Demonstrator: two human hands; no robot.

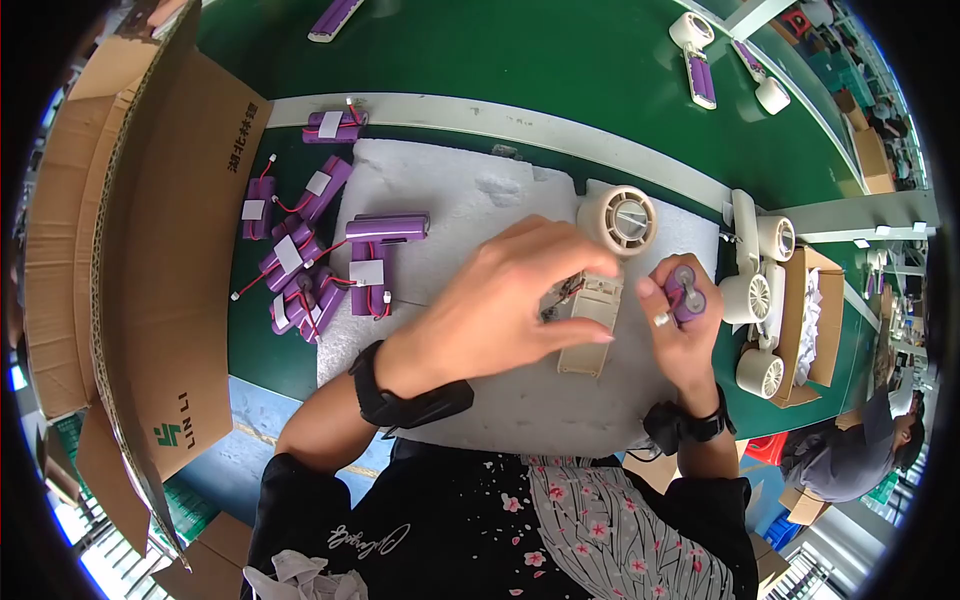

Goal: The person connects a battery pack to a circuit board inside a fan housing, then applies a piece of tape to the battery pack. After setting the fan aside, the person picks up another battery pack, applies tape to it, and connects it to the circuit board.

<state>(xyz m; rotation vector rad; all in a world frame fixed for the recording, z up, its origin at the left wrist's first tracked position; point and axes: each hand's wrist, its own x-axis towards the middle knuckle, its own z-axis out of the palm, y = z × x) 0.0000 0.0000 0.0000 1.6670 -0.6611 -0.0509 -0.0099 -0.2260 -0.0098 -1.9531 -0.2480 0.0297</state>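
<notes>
Pale foam (465,185) lies beneath the right hand (688,340) holding purple batteries (686,294).

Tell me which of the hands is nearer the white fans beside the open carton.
Right. The right hand, holding a purple battery pack, is just left of the white fans; the left hand is farther left, by the beige casing.

Smooth, matt cream plastic forms the open fan housing (590,345) and its ringed fan head (630,218), whose centre looks shiny. The battery packs (386,228) have glossy purple plastic wrap and matt, paper-like labels (366,273); the right hand's pack (679,292) shows metallic grey end tabs (685,277). The white pad (450,190) looks like dented, slightly rough foam; the green surface (560,65), smooth with a soft sheen; the carton (190,280), matt brown corrugated cardboard.
</notes>
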